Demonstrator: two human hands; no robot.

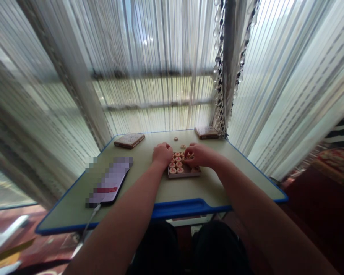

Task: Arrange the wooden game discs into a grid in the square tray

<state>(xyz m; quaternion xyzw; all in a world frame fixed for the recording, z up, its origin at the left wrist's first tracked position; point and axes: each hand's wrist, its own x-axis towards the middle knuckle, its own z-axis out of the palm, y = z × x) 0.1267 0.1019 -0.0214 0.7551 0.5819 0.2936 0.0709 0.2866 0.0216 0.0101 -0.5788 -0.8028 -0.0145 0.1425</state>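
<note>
A shallow box (186,175) on the table holds rows of round, pale xiangqi pieces (172,170) with red characters. At its far left corner is my left hand (162,153), closed with the fingers curled; whatever may be in them is hidden. My right hand (200,155) reaches over the right half of the box, thumb and fingers pinched at a xiangqi piece among the others. This hand covers part of the rows. Beyond the box, one loose piece (183,146) lies close to the right fingers and another piece (176,138) farther back.
A phone (110,181) with a cable (93,217) lies at the left of the blue-edged table (143,183). Flat box-like objects sit at the back left (129,140) and back right (206,132). Sheer curtains (160,76) hang behind the table.
</note>
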